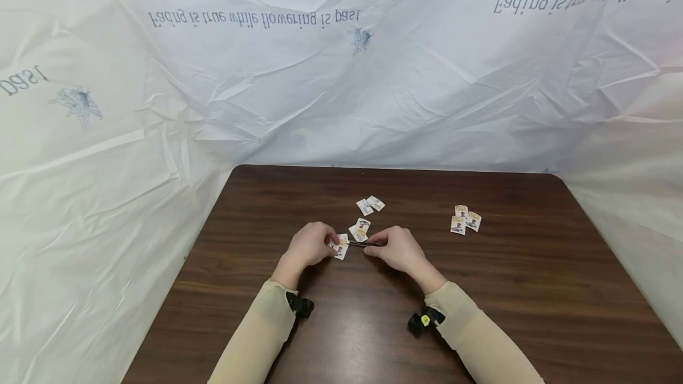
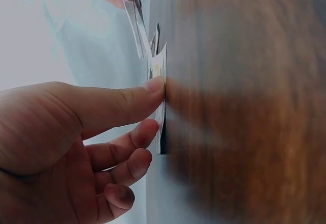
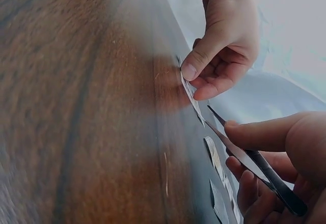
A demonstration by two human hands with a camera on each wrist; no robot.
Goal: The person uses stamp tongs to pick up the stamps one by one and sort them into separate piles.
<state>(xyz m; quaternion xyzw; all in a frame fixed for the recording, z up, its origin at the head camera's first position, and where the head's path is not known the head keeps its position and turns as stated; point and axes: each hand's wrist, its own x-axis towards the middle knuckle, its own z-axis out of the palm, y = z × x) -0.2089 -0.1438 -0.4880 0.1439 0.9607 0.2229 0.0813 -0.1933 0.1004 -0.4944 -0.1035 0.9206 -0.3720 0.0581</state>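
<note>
My left hand [image 1: 311,243] pinches a small white printed packet [image 1: 342,250] by its left side, low over the table. In the left wrist view the thumb lies on the packet [image 2: 160,111], with the other fingers curled below. My right hand [image 1: 397,248] grips a pair of slim metal tweezers [image 3: 243,155] between thumb and fingers. The tweezers' tips point left, parted, at the packet's near corner in the right wrist view. Just beyond the hands, more packets [image 1: 361,229] overlap one another on the table.
Two packets [image 1: 365,207] lie farther back on the dark wooden table [image 1: 512,289]. A cluster of three packets [image 1: 458,225] sits to the right. White printed sheeting [image 1: 331,93] hangs behind the table and along its sides.
</note>
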